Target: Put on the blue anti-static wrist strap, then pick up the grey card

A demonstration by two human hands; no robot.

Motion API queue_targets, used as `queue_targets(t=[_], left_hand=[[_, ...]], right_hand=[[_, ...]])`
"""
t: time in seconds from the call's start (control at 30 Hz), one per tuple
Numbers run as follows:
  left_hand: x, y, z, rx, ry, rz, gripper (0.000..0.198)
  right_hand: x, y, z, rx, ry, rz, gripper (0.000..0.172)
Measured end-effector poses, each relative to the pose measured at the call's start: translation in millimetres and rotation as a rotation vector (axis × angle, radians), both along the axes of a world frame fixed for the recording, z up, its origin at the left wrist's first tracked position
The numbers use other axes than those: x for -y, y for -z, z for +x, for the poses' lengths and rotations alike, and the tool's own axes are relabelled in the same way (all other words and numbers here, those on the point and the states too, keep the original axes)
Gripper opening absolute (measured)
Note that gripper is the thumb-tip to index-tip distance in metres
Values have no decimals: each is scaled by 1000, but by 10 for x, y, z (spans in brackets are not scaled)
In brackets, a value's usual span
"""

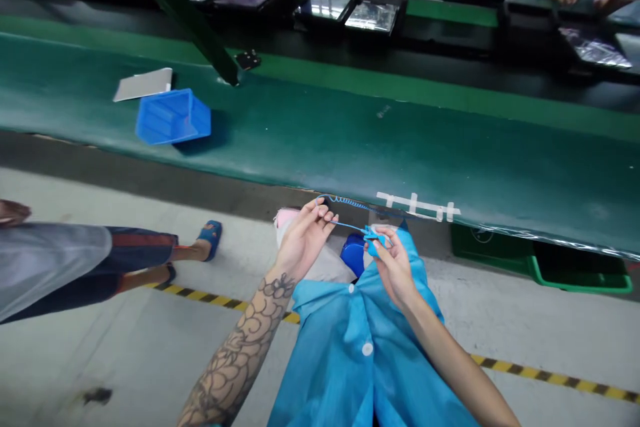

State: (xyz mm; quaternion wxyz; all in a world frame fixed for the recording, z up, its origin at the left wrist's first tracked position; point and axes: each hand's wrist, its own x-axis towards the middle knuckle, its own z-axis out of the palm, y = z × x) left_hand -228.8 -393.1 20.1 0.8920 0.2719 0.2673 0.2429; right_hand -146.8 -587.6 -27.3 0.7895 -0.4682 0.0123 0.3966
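From my feed, the left hand pinches a blue coiled cord between its fingers, and the right hand pinches a blue wrist strap above the blue smock. The cord runs sideways, just below the green worktop; slack could snag its edge.

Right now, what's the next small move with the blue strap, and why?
Probably straighten the coiled cord first: the left hand pinches it, the right hand holds the blue strap, and the coil arcs loose between them.
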Motion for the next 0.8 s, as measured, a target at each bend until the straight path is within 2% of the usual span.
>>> queue_targets(t=[0.07,0.13,0.2,0.27,0.3,0.33,0.4,0.47,0.5,0.6,0.7,0.8], left_hand=[[-6,96,-60,-46,6,38,34],[31,195,-100,-171,-13,184,42],[119,259,-122,-360,-111,483,52],[248,250,-122,-475,-166,842,60],[320,214,-111,-466,-120,1002,60],[392,162,-90,-415,-8,1134,59],[516,41,-17,-235,331,1292,55],[598,-44,91,-44,621,1292,49],[622,-60,150,16,701,1250,43],[652,-23,294,13,741,1076,28],[664,44,339,-44,726,844,29],[683,106,307,-33,742,637,30]], right_hand=[[-6,-48,23,108,61,-16,43],[6,-83,40,200,100,-34,40],[48,-111,57,266,101,-44,37],[115,-147,70,329,82,-62,34],[153,-171,74,364,69,-78,34],[192,-201,73,402,55,-98,34],[267,-278,56,487,33,-131,36],[344,-365,9,575,20,-144,37],[388,-401,-26,617,21,-148,38],[564,-405,-126,679,88,-167,38],[840,-155,-19,587,312,-218,27],[1267,264,485,381,646,-370,32]])
